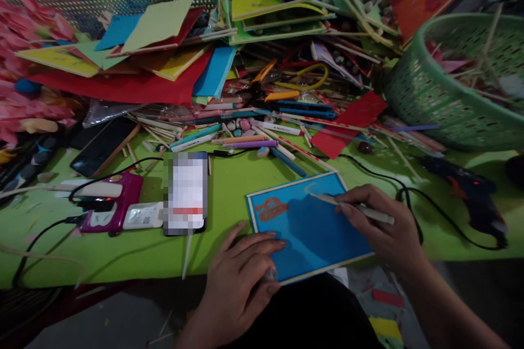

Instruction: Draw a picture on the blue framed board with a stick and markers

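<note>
A blue board (323,234) with pale stick strips along its edges lies at the front edge of the green table. An orange-brown shape (272,208) is at its upper left corner, and a faint pale curved mark shows near its top edge. My right hand (374,223) grips a white pen (372,212), its tip resting on or just above the board by the pale mark. With fingers stretched out, my left hand (245,272) lies on the board's lower left edge, steadying nothing else visible.
Left of the board are a lit phone (186,191) and a magenta power strip (114,202) with cables. Several markers (249,143), scissors and sticks lie behind. A hot glue gun (470,196) and a green basket (454,87) stand right; stacked coloured boards (278,8) fill the back.
</note>
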`<move>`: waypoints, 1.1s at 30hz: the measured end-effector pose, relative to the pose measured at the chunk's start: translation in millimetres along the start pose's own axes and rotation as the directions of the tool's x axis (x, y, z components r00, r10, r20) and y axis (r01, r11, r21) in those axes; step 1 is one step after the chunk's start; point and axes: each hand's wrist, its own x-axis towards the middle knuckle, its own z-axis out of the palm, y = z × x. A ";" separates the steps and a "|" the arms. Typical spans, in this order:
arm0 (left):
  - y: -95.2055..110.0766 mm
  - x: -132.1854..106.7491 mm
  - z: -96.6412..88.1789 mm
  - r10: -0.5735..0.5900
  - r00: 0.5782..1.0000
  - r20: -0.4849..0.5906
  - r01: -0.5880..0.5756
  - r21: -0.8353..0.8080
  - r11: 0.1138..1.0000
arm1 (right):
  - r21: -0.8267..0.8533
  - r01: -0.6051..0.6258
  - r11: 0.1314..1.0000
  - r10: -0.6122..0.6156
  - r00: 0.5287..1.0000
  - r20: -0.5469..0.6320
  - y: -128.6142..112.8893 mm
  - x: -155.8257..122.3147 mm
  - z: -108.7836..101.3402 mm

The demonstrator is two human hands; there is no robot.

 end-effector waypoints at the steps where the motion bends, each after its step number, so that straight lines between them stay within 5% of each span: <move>1: 0.0 -0.2 -0.2 0.001 1.000 0.006 -0.001 -0.001 1.000 | -0.004 -0.007 1.000 0.007 1.000 -0.011 -0.1 -0.3 -0.3; 33: -0.5 -0.3 0.6 -0.017 1.000 0.001 0.017 0.007 1.000 | -0.015 0.025 1.000 -0.025 0.999 0.020 1.9 1.6 1.9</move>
